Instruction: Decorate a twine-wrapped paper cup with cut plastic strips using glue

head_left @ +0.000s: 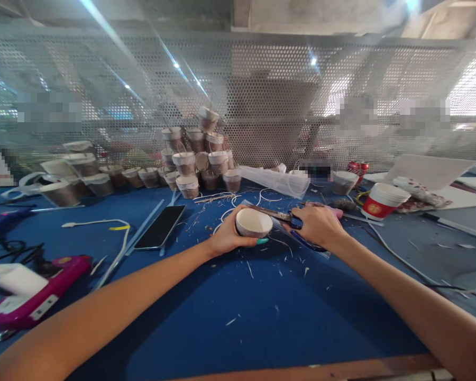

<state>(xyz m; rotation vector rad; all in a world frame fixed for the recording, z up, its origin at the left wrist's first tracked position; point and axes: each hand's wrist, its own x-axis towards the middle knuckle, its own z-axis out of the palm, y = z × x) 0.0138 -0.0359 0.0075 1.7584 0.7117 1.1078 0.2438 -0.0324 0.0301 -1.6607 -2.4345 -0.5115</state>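
My left hand (227,238) is wrapped round a small white paper cup (253,222), holding it tilted just above the blue table (238,312). My right hand (319,225) grips blue-handled scissors (285,218). Their blades point left and reach the cup's rim. Both forearms stretch in from the near edge.
A stack of small brown-and-white cups (196,156) stands at the back, with more cups in a row to its left (103,182). A black phone (159,226) lies left of the cup. A pink glue gun (35,296) sits near left. A red paper cup (383,201) stands right. Scraps and white cord litter the table.
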